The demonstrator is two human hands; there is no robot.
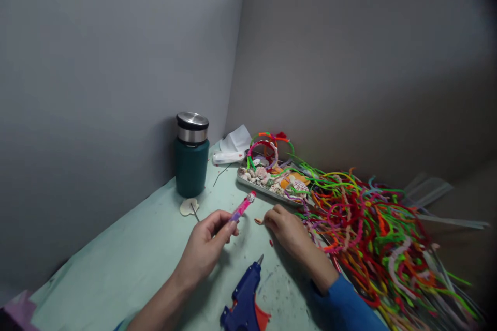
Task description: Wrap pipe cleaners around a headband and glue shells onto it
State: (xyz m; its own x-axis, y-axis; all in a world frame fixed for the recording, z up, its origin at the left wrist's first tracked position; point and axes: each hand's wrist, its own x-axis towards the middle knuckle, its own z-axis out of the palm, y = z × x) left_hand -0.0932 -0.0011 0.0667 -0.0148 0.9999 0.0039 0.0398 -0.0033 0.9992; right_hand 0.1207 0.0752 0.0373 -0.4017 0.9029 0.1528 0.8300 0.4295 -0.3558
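Head view: gripping a pink-and-purple stick (241, 209) in the left hand (209, 240), pinched between thumb and fingers, studded tip angled far and right. Held up over the worktop (135, 253), on the near side of a shallow tray (256, 186). Right hand (289, 232) lowered to the worktop just right of the stick, fingers bunched at a small tan piece (258, 221); cannot tell if actually grasped or only touched. Blue sleeve (345, 302) on that arm.

Near, between the forearms: blue glue gun (245, 297), out of both hands, nozzle pointing far and slightly right, orange trigger on its right. Small red bit (271, 243) just beside the right hand.

Far left: upright dark-green bottle (191, 168) with metal lid, cream disc (188, 207) at its near side, thin dark rod (194, 212) across that. Far centre: tray full of shells and bits, coloured rings (263, 152) standing in it, white paper (236, 139) to its left. Right: big tangled heap of fuzzy coloured stems (361, 238), touching the tray. Behind all: grey panels (116, 51).
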